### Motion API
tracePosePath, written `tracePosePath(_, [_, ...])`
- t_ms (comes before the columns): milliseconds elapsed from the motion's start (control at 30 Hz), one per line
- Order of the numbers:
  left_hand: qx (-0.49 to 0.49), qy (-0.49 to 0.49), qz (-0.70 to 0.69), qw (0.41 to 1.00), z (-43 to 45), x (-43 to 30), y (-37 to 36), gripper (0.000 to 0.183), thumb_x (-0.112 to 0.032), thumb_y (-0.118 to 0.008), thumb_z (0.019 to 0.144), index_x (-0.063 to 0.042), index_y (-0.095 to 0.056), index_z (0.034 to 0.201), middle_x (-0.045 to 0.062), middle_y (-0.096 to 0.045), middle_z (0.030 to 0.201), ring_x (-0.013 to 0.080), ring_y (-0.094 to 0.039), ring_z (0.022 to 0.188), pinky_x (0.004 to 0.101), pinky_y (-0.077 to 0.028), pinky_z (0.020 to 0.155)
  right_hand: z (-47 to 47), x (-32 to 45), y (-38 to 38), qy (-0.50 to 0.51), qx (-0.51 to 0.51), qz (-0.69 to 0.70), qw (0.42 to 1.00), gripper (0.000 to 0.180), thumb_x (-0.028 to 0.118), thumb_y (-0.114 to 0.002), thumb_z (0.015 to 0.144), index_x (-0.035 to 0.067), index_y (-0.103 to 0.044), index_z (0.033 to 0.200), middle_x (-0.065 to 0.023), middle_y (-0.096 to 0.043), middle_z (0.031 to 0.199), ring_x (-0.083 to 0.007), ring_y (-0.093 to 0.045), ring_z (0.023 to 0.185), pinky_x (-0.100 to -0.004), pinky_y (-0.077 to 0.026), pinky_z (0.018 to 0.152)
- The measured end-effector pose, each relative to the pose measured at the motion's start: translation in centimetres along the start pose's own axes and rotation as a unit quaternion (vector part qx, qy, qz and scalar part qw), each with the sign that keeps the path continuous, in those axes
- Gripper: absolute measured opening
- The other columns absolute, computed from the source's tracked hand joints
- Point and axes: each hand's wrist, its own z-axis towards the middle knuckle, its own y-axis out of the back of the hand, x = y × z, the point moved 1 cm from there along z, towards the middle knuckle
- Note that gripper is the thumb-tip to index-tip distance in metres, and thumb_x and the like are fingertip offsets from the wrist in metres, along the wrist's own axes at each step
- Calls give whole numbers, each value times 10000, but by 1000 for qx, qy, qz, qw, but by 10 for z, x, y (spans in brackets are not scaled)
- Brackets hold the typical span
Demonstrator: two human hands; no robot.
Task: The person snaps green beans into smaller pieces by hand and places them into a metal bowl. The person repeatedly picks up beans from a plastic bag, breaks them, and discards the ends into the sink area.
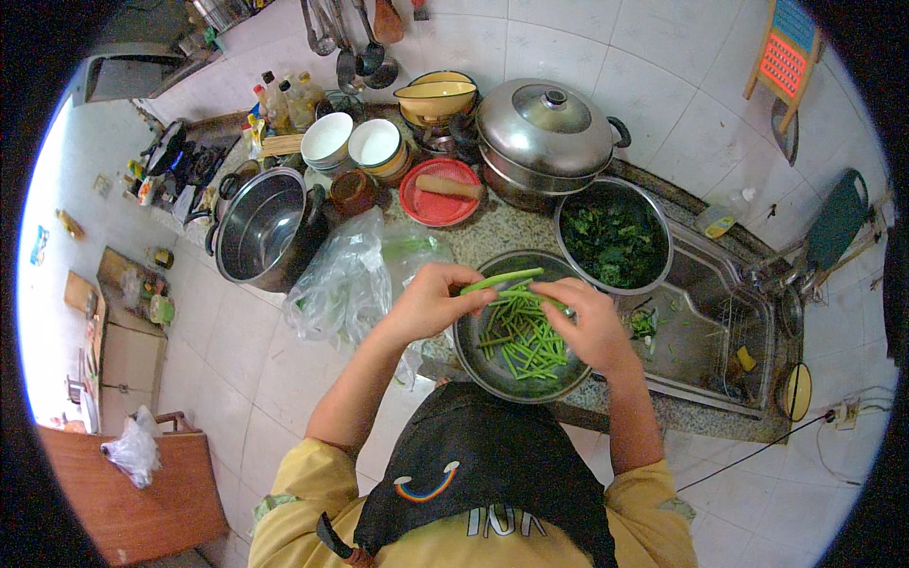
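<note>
Over a round metal basin [469,355] at the counter's edge, my left hand [437,302] grips a thick green stalk [515,275], which points to the right. Close by on the right, my right hand [584,319] pinches a green piece between thumb and fingers; its exact shape is partly hidden by the fingers. Many short cut green stems [529,341], which look like green beans or garlic shoots, lie in the basin below both hands. Left of the basin, a clear plastic bag [348,277] with green vegetables inside rests on the counter's edge.
A steel bowl of dark leafy greens [612,245] stands at the sink's [699,334] left rim. Behind the basin are a lidded steel steamer [547,142] and a red plastic plate [440,213] with a peeled root on it. An empty steel pot [263,227] and stacked bowls [327,142] stand farther left.
</note>
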Motion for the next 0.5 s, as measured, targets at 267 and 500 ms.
tracePosePath(267, [-35,-52,53,997,-2,-9,-10,179,-154,-619,788,19,-612,739,25,-555,574,69,-470,527,240,-374,483,0,2,-22,-104,16,-16,994,203,112,-470,813,39,-544,987,-186,-574,782,-326,-576,690,-409,-446,602])
tracePosePath(500, [-49,-54,84,994,-6,-15,-26,177,-170,-623,793,4,-622,760,32,-566,592,82,-494,548,250,-400,510,-4,-24,-40,-90,-30,-20,995,194,91,-394,845,38,-530,972,-171,-554,692,-356,-558,648,-398,-420,578])
